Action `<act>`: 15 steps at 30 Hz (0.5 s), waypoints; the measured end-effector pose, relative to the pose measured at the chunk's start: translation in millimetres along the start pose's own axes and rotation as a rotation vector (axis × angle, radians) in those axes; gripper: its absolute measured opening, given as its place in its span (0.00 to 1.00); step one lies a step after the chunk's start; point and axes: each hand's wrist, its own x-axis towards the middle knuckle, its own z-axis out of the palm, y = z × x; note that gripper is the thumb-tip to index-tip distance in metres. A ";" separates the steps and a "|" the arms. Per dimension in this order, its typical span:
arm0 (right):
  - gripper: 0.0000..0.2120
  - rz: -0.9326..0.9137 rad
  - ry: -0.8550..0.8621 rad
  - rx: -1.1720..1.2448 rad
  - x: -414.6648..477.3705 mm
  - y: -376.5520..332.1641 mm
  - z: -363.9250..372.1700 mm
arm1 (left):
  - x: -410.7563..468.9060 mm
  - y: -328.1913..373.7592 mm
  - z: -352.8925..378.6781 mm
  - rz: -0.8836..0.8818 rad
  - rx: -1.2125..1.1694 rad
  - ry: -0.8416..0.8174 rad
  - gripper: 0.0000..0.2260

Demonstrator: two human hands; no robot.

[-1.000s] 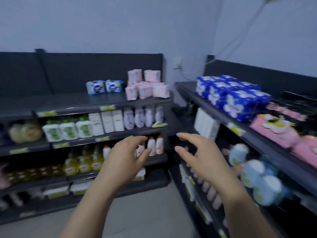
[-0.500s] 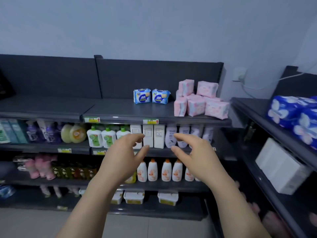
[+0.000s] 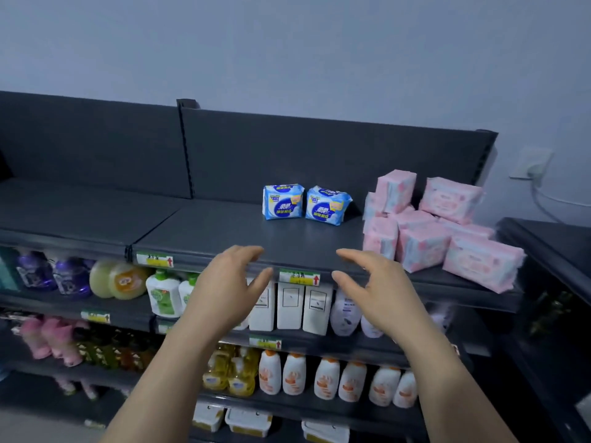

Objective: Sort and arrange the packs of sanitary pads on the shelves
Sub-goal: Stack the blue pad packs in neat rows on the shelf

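Note:
Two blue packs of sanitary pads (image 3: pixel 283 201) (image 3: pixel 327 205) stand side by side at the back of the dark top shelf (image 3: pixel 224 228). To their right lies a loose heap of pink packs (image 3: pixel 425 225), some upright, some flat, one (image 3: pixel 483 262) overhanging the shelf's front edge. My left hand (image 3: pixel 228 287) and my right hand (image 3: pixel 379 290) hover empty in front of the shelf's front edge, palms facing each other, fingers loosely spread. Neither hand touches a pack.
Lower shelves hold lotion bottles, white boxes (image 3: pixel 289 303), green-and-white soap bottles (image 3: pixel 163 295), purple bottles (image 3: pixel 68 278) and orange-capped bottles (image 3: pixel 326 377). The left part of the top shelf is bare. Another dark shelf unit (image 3: pixel 550 238) stands at the right. A wall socket (image 3: pixel 531 163) sits behind.
The view swung left from the right-hand shelf unit to face the shelves with the packs and came closer. Both hands stayed raised and empty, keeping the same pose.

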 end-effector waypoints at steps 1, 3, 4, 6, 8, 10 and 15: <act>0.18 0.002 0.001 -0.002 13.0 3.6 6.1 | 16.8 -6.0 4.4 0.005 0.006 0.002 0.20; 0.18 0.007 0.001 -0.018 39.3 9.9 18.4 | 52.2 -18.5 12.8 0.013 0.014 0.012 0.19; 0.19 0.015 0.000 -0.026 52.4 12.6 24.7 | 70.8 -25.0 17.0 0.018 0.013 0.014 0.19; 0.19 0.038 0.015 -0.034 78.2 18.2 37.4 | 108.6 -38.0 25.5 0.038 0.003 0.007 0.19; 0.19 0.073 0.038 -0.039 103.9 23.4 48.7 | 146.5 -51.5 33.2 0.058 0.006 -0.025 0.20; 0.19 0.115 0.044 -0.046 128.9 26.4 58.1 | 184.0 -66.5 40.6 0.071 0.014 -0.063 0.21; 0.18 0.200 0.136 -0.038 184.5 33.0 82.2 | 275.3 -99.4 65.9 0.095 0.060 -0.168 0.27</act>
